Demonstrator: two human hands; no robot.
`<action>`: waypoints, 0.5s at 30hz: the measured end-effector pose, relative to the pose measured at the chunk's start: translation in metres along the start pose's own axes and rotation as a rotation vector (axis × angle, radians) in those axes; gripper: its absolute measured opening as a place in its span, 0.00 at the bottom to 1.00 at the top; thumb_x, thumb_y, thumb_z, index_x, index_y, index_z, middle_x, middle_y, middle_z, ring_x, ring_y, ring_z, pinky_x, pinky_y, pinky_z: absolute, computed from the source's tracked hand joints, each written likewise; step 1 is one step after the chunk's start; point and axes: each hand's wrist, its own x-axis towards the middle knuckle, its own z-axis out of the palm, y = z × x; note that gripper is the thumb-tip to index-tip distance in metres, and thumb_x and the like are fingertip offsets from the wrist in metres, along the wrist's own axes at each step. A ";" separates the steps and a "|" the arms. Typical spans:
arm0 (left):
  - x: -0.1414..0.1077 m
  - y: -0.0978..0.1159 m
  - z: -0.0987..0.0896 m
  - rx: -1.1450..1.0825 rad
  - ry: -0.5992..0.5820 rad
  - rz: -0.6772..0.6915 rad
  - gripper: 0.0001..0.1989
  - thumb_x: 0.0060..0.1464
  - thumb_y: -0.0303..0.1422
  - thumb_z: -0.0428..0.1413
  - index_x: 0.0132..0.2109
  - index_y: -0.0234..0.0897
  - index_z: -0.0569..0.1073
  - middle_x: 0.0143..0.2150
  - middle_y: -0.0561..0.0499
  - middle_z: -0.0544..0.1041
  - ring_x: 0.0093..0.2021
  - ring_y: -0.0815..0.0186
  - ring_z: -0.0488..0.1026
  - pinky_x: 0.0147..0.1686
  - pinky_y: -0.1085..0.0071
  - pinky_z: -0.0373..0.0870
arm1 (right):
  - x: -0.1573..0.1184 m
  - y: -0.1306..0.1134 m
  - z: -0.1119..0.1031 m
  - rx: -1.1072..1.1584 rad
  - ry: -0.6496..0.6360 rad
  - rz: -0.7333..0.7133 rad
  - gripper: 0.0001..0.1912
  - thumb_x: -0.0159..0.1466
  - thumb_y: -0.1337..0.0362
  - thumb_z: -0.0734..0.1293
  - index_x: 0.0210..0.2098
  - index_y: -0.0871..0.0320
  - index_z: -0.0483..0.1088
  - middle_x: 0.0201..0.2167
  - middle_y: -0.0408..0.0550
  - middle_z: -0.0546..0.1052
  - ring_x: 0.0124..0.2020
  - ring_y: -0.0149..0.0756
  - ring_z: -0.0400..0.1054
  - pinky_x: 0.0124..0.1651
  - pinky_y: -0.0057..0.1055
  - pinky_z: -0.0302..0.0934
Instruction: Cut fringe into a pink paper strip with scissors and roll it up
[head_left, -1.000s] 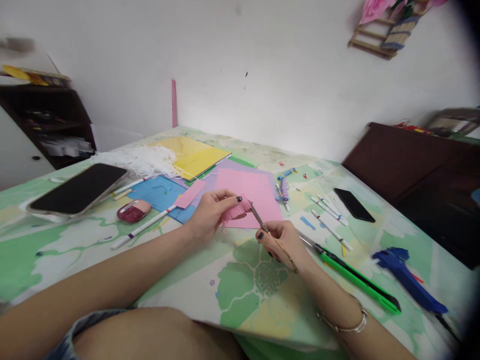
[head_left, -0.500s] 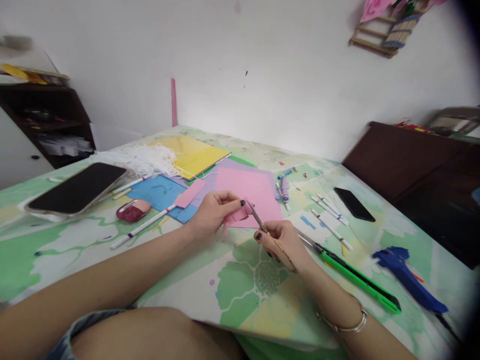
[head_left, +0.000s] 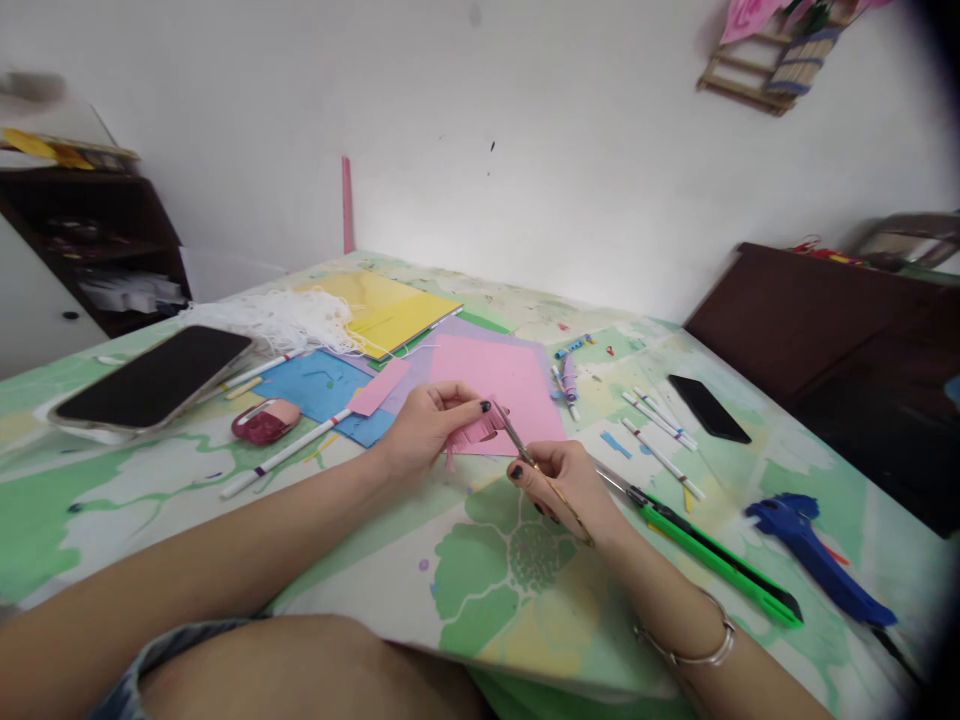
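Between the thumb and fingers of my left hand is a small pink paper strip with a fringe of cuts along its lower side. My right hand is closed around the handles of a pair of scissors. The scissor blades point up and left and meet the right end of the strip; how far apart they are is too small to tell. Behind both hands lies a pink paper sheet, partly covered by the left fingers. A green box cutter rests on the table beside my right wrist.
Left of my hands are a large phone, a maroon case, a white stick, blue paper and white string. Yellow sheets lie behind. To the right are a black phone, white sticks and a blue glue gun.
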 end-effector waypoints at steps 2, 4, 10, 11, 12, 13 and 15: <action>0.000 -0.001 0.000 0.010 -0.004 0.003 0.09 0.44 0.32 0.64 0.29 0.31 0.73 0.31 0.45 0.80 0.31 0.65 0.76 0.36 0.70 0.72 | 0.000 0.000 0.000 0.003 0.000 0.005 0.23 0.49 0.48 0.70 0.16 0.57 0.58 0.10 0.35 0.56 0.13 0.23 0.47 0.16 0.24 0.40; 0.000 -0.001 -0.001 0.011 -0.009 0.006 0.09 0.44 0.32 0.64 0.29 0.31 0.73 0.32 0.45 0.80 0.32 0.65 0.77 0.36 0.69 0.72 | -0.001 0.000 0.000 0.008 -0.002 0.009 0.23 0.49 0.48 0.70 0.17 0.58 0.59 0.10 0.34 0.56 0.13 0.23 0.47 0.16 0.24 0.41; 0.000 -0.003 -0.002 -0.002 -0.020 0.014 0.08 0.45 0.31 0.63 0.29 0.31 0.73 0.33 0.44 0.80 0.34 0.63 0.77 0.38 0.68 0.72 | -0.001 0.000 0.000 0.014 0.002 0.008 0.22 0.49 0.49 0.70 0.17 0.58 0.58 0.10 0.34 0.55 0.13 0.23 0.47 0.16 0.24 0.40; 0.000 -0.002 -0.001 0.001 -0.020 0.016 0.08 0.45 0.31 0.63 0.29 0.31 0.73 0.32 0.45 0.80 0.34 0.63 0.77 0.38 0.68 0.71 | -0.001 0.000 0.001 0.016 0.002 0.008 0.22 0.49 0.49 0.71 0.17 0.58 0.58 0.10 0.34 0.55 0.13 0.23 0.47 0.16 0.24 0.40; 0.000 -0.002 -0.001 0.003 -0.019 0.017 0.08 0.45 0.31 0.63 0.29 0.31 0.73 0.32 0.45 0.80 0.33 0.64 0.77 0.38 0.68 0.71 | -0.001 0.000 0.001 0.016 0.003 0.009 0.22 0.49 0.49 0.71 0.17 0.58 0.58 0.10 0.34 0.55 0.13 0.23 0.47 0.16 0.24 0.40; 0.000 -0.002 -0.001 0.001 -0.017 0.016 0.08 0.45 0.31 0.63 0.29 0.31 0.73 0.32 0.45 0.80 0.33 0.64 0.77 0.38 0.68 0.71 | -0.001 0.000 0.001 0.015 0.004 0.007 0.22 0.50 0.50 0.70 0.17 0.58 0.58 0.10 0.34 0.55 0.13 0.23 0.47 0.16 0.24 0.41; 0.000 -0.002 0.000 -0.006 -0.013 0.012 0.08 0.45 0.31 0.63 0.28 0.31 0.73 0.32 0.45 0.80 0.33 0.64 0.77 0.37 0.69 0.71 | 0.000 0.000 0.001 0.009 0.005 0.005 0.22 0.50 0.50 0.70 0.17 0.58 0.59 0.10 0.34 0.55 0.13 0.23 0.48 0.16 0.24 0.41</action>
